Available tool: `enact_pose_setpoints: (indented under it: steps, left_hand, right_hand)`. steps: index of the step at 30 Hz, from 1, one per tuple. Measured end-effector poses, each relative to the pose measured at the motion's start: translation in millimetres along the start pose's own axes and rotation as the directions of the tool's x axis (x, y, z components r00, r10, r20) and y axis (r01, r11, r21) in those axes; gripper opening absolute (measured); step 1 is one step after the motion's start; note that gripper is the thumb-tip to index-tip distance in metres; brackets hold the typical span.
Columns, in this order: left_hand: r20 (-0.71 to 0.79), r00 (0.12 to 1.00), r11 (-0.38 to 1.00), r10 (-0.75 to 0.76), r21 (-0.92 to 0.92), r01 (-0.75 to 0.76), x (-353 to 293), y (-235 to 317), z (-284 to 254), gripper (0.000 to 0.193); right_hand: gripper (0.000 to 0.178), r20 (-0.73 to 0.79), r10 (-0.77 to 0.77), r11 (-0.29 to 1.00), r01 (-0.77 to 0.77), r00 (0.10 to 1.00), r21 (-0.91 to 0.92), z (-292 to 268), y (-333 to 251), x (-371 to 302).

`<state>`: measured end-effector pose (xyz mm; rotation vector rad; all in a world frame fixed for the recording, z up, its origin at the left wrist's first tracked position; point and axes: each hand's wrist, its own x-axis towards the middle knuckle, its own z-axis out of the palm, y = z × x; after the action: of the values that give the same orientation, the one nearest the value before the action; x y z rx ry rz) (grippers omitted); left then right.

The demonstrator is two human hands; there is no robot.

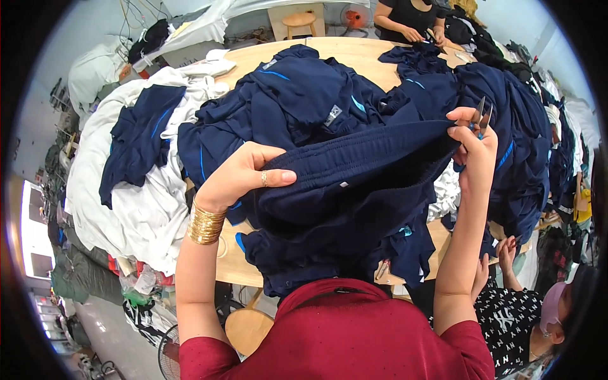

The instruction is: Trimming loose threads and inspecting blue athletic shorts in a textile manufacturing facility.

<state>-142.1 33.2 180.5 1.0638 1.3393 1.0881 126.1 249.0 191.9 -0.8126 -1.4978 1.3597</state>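
Navy elastic-waist bottoms are stretched by the waistband between my two hands, with the dark inside opening facing me. My left hand, bangles at its wrist, pinches the left end of the waistband with the thumb on top. At the other end, my right hand grips the waistband and also holds small scissors, blades pointing up. A tiny white tag shows inside the waist. The lower part hangs bunched over the table edge, so whether these are shorts or trousers I cannot tell.
Navy garments lie heaped on the wooden table, with white cloth at the left. One co-worker works at the far side; another sits close at my right. A stool and a fan stand below left.
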Motion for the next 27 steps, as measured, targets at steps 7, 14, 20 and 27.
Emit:
enact_pose_setpoints:
  steps: [7,14,20,27]
  left_hand:
    - [-0.028,0.996,0.996,0.079,0.037,-0.078,4,12,15,0.021]
    - [-0.127,0.990,0.953,0.061,-0.287,-0.096,7,-19,55,0.017]
    - [-0.235,0.972,0.946,-0.025,-0.321,-0.053,-8,-42,84,0.017]
    - [-0.263,0.965,0.957,0.005,-0.279,-0.081,-16,-45,99,0.016]
  right_hand:
    - [0.018,0.009,-0.016,1.000,0.016,1.000,-0.022,-6,8,-2]
    - [0.043,0.439,0.017,0.798,0.252,0.899,-0.547,7,34,-33]
    - [0.046,0.485,-0.076,0.860,0.303,0.871,-0.410,30,19,-95]
    - [0.033,0.491,-0.127,0.820,0.370,0.862,-0.437,38,24,-119]
